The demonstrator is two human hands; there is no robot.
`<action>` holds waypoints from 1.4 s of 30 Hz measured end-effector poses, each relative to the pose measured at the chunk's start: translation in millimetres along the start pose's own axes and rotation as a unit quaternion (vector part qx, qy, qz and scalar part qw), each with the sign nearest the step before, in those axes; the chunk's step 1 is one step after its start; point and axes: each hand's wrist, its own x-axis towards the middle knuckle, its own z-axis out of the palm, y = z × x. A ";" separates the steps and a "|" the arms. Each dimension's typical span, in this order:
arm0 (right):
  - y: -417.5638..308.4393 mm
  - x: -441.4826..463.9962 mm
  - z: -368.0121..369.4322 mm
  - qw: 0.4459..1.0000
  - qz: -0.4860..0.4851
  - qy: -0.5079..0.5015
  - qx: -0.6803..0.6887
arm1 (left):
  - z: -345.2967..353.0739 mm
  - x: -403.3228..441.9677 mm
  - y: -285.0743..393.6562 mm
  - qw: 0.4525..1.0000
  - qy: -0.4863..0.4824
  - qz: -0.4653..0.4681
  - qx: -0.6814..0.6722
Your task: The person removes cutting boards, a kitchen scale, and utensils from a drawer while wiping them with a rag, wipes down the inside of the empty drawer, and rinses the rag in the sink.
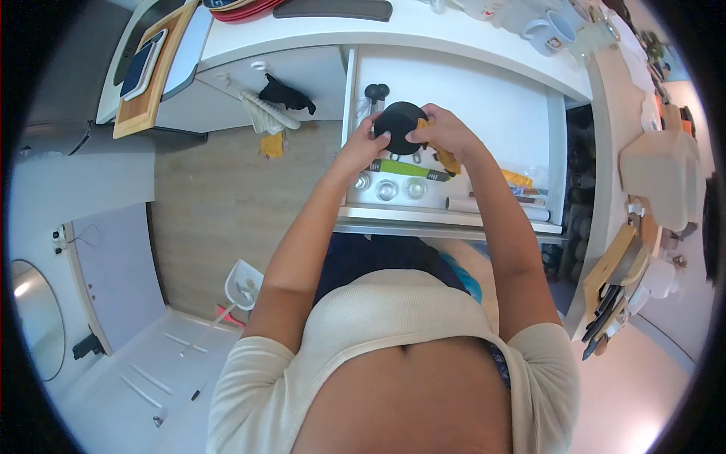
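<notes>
A black round container (401, 127) is held over an open white drawer (469, 83). My left hand (366, 144) grips its left side, thumb on the front. My right hand (448, 135) is closed on a yellow cloth (446, 157) and presses against the container's right side. Below the hands, a green and black utensil (408, 169) lies in the drawer. Nearer the drawer front are small clear glass cups (386, 190). Black measuring spoons or similar round-ended tools (376, 92) lie behind my left hand.
A white roll (495, 207) lies along the drawer front. Mugs (549, 33) stand on the counter (302, 32) at the back right. A phone (144, 64) rests on a wooden board at the left. A knife block (609, 284) stands at the right.
</notes>
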 end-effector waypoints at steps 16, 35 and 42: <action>-65.1 -109.6 61.5 0.754 -0.330 0.198 -0.533 | -10.7 -49.4 21.7 0.968 -0.042 0.087 -0.232; -132.9 -16.8 64.9 0.721 -0.309 0.193 -0.589 | -99.8 -34.5 67.9 0.966 0.012 0.132 -0.220; -197.7 53.6 65.5 0.767 -0.269 0.232 -0.534 | -160.2 12.4 120.1 0.950 0.032 0.178 -0.254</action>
